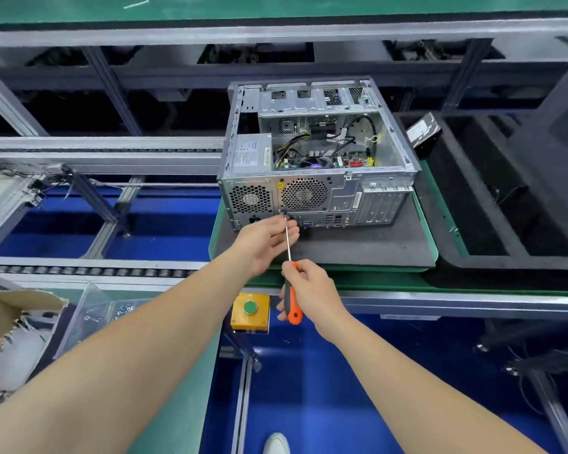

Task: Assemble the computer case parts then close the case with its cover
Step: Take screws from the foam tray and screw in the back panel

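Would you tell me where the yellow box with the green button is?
Head view, lower centre: the yellow box sits against the front rail, just left of the orange-handled screwdriver.

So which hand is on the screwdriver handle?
The right hand grips the orange handle; the left hand only pinches the shaft by the case.

Was a factory assy line: roller conveyor [89, 271] on alu. frame [112, 86], foam-topped work pallet [358, 247], yellow push-btn box [250, 311] at station edge.

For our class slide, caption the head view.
Right hand holds a screwdriver against the rear of the open computer case; left hand pinches the shaft.
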A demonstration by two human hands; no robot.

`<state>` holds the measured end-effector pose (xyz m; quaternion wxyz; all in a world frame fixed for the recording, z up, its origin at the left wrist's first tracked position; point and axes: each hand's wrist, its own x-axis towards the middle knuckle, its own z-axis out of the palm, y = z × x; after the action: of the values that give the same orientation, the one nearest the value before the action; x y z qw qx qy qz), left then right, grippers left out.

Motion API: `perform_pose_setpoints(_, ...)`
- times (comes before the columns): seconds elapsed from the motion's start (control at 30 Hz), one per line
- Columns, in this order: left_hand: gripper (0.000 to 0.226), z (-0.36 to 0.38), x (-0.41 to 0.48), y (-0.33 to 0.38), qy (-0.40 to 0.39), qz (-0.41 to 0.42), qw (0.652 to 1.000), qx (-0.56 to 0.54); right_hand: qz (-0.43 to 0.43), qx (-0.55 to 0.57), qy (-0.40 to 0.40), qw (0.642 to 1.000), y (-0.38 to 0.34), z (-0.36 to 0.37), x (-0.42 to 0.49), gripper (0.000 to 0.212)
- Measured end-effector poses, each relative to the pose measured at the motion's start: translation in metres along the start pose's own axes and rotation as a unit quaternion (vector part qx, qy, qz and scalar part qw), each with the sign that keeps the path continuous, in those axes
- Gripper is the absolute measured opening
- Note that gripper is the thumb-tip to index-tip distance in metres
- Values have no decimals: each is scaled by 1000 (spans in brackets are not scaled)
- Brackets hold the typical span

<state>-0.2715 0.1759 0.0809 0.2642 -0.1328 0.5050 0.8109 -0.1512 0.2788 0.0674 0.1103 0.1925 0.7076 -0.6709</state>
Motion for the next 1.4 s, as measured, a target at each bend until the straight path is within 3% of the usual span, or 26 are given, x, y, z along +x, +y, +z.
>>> perform_pose_setpoints(0.43,13,3,-2,4,22,3,1000,11,-10,-10,6,1000,-3,3,-2,27)
perform_pose_setpoints(0.63,24,8,-2,6,40,14,999,25,33,107,16,994,-3,13,-2,28)
perform_pose_setpoints(0.7,27,10,-8,16,50,9,992,120,41,127,24,991,-4,15,-3,27)
perform_pose_setpoints(0.73,25,12,-13,25,52,18,967,249,43,134,27,990,-4,15,-4,27)
perform_pose_setpoints(0.77,21,13,-17,38,46,48,903,425,45,141,28,989,-5,16,-4,26)
perform_pose_setpoints(0.83,21,23,-26,68,11,181,701,690,49,156,30,986,-6,15,-5,24)
perform_pose_setpoints(0.87,23,32,-31,84,-10,264,641,721,52,160,33,985,-6,15,-5,23)
perform_pose_setpoints(0.9,23,43,-35,98,-19,343,622,703,56,163,39,984,-7,15,-5,25)
perform_pose_setpoints(0.97,20,66,-32,123,-25,447,624,641,66,177,52,981,-8,15,-5,33)
perform_pose_setpoints(1.03,38,84,-14,141,-45,395,616,679,71,186,59,978,-10,15,-5,43)
perform_pose_setpoints(1.1,78,96,7,145,-74,231,584,774,74,181,69,978,-11,17,-6,44)
perform_pose_setpoints(1.17,103,104,21,138,-94,98,568,812,76,176,87,978,-11,19,-6,42)
perform_pose_setpoints(1.27,111,115,34,123,-156,8,584,797,70,170,105,977,-8,20,-6,38)
perform_pose_setpoints(1.4,102,122,43,121,-213,-52,596,773,58,174,130,974,-10,18,-9,25)
